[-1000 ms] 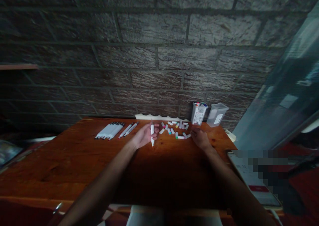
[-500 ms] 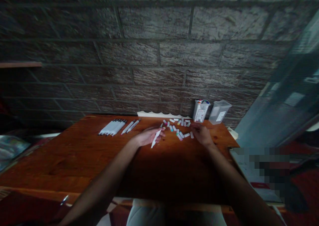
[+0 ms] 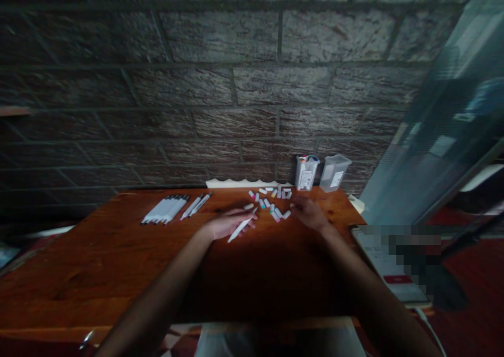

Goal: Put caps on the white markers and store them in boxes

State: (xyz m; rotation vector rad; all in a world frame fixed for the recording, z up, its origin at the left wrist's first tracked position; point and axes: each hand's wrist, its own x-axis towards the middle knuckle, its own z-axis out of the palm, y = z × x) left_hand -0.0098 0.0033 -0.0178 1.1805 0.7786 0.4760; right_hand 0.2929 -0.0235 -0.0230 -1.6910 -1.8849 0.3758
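My left hand (image 3: 230,224) grips a white marker (image 3: 240,229) near its middle, its uncapped tip pointing up and away from me. My right hand (image 3: 309,212) is closed at the right edge of a scatter of marker caps (image 3: 274,215). A pale bit shows at its fingertips, apparently one of these caps, mostly hidden by the fingers. The loose caps are white with coloured ends and lie between and beyond my hands. One cap (image 3: 249,206) lies just above my left fingers.
At left on the wooden table (image 3: 118,262) lies a row of white markers (image 3: 164,210), with two more markers (image 3: 196,206) beside it. A clear box with pens (image 3: 306,173) and another clear box (image 3: 334,173) stand by the brick wall. A tablet-like device (image 3: 388,262) sits at right.
The view has shifted slightly right. The cap nearest my right hand no longer shows on the table, and that hand's fingers are over its place. The marker in my left hand is tilted flatter.
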